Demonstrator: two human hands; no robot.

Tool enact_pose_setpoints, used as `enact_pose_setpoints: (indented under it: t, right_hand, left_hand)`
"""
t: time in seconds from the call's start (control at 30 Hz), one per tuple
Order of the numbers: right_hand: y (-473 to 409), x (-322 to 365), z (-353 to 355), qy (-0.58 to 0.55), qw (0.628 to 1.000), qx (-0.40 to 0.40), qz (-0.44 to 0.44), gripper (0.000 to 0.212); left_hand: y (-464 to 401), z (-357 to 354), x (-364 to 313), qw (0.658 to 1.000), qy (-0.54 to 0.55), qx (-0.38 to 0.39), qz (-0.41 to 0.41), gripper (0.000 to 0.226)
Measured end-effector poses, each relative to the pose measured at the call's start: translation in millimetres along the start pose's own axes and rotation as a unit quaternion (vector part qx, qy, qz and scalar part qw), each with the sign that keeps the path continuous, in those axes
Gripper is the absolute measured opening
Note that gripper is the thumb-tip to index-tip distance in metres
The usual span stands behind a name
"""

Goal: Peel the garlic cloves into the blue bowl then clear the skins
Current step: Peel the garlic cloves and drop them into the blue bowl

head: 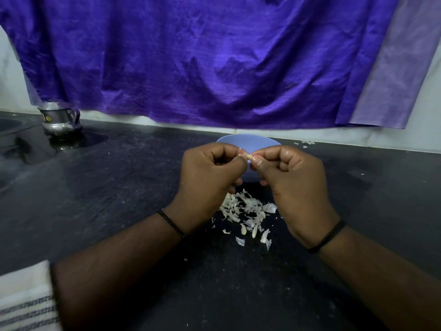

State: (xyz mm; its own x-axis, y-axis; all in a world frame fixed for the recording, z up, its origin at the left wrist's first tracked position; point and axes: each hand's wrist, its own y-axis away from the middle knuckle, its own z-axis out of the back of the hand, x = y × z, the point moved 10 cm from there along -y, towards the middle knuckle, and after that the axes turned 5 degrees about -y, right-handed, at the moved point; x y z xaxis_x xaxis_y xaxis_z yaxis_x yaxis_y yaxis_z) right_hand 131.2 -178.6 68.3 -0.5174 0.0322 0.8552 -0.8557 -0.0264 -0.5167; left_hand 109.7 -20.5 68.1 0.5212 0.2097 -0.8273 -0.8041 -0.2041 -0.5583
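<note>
- just above the near rim of the blue bowl [248, 142], one garlic clove [249, 156] sits pinched between the two hands, so the task's thing is already inside the grip and not out on the bench [119, 199]
- left hand [210, 173] holds the clove's left end, fingers curled in and thumb tip pressed against it; right hand [293, 177] pinches the right end the same way, thumbnail showing against the pale skin
- long axis of the clove seems to run left to right, from one thumb to the other, though only a small pale sliver shows between the fingertips, so this is a guess
- both hands are equally near the clove; neither has to reach
- bowl lies straight beyond and slightly below the grip, partly hidden by the hands, so a peeled clove would only need a short drop forward; its contents cannot be seen
- count: one clove in hand, one blue bowl, two hands
- one loose pile of skins [248, 209] lies on the bench below the hands, nearer the person than the bowl, too many flakes to count, with a few strays trailing toward the person
- a few more flakes [307, 142] lie by the wall, right of the bowl
- one metal jug [59, 120] stands far left at the back, well apart
- peeling looks to be still in hand; the skins are not yet cleared
</note>
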Motion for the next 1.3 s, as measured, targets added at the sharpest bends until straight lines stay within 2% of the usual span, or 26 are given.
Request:
enact_pose_setpoints:
  t: [0.33,0.67,0.83,1.07,1.3]
  right_hand:
    - [-1.5,6.7,5.5,0.029,0.999,-0.017,0.026,0.007]
    - [2.4,6.4,3.4,0.045,0.997,-0.034,0.045,0.005]
    - [3.7,9.1,2.7,0.036,0.998,-0.038,0.043,0.007]
    - [1.6,10.2,6.7,0.03,0.998,-0.039,0.034,0.008]
    - [2.9,9.1,3.6,0.036,0.998,-0.038,0.038,0.012]
  left_hand:
    - [2.1,-1.5,-9.9,0.999,0.003,0.008,-0.036,0.006]
    - [5.0,-2.7,0.6,0.997,0.071,-0.037,0.016,0.013]
    - [5.4,-3.8,2.5,0.995,0.09,-0.033,0.027,0.012]
    - [3.7,-6.5,-2.4,0.997,0.071,-0.008,0.007,0.005]
    - [4.9,-3.8,-2.7,0.999,0.042,-0.032,0.005,0.006]
